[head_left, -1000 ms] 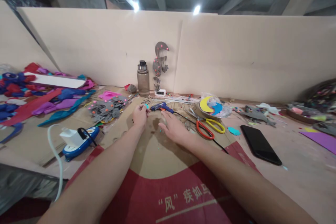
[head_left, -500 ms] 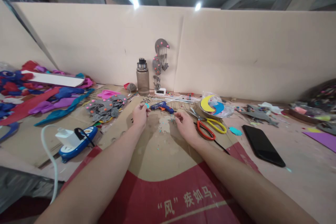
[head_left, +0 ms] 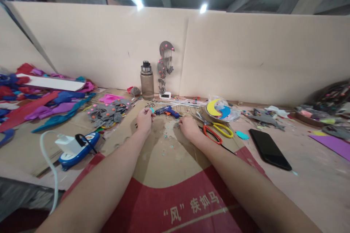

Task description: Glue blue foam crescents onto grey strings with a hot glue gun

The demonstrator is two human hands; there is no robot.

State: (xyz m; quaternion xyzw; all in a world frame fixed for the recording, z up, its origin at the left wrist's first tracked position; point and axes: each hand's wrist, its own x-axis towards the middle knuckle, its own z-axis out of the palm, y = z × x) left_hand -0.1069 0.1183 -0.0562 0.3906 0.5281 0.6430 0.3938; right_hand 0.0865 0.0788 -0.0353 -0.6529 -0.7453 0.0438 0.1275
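My left hand (head_left: 144, 119) pinches a small teal scrap (head_left: 152, 110) between thumb and fingertips. My right hand (head_left: 188, 127) rests low over the cardboard sheet (head_left: 155, 164) with its fingers drawn together; whatever they hold, if anything, is too small to make out. Between and just beyond both hands lies a blue glue gun (head_left: 169, 111), its handle end close to my right fingertips. Tiny teal bits (head_left: 172, 146) are scattered on the cardboard below. Right of my right hand sit scissors (head_left: 214, 133) with one red and one yellow handle loop.
A water bottle (head_left: 147, 82) stands against the board wall beside a grey felt hanging (head_left: 165, 65). Right are a round tin (head_left: 218, 114) with moon shapes, a teal cutout (head_left: 242, 135) and a phone (head_left: 269, 149). Left are a power strip (head_left: 79, 151), grey felt pieces (head_left: 108, 113) and coloured fabric (head_left: 54, 105).
My right fingers have come down and closed toward the cardboard near the glue gun's handle. My left hand keeps its pinch on the teal scrap. The view has shifted slightly.
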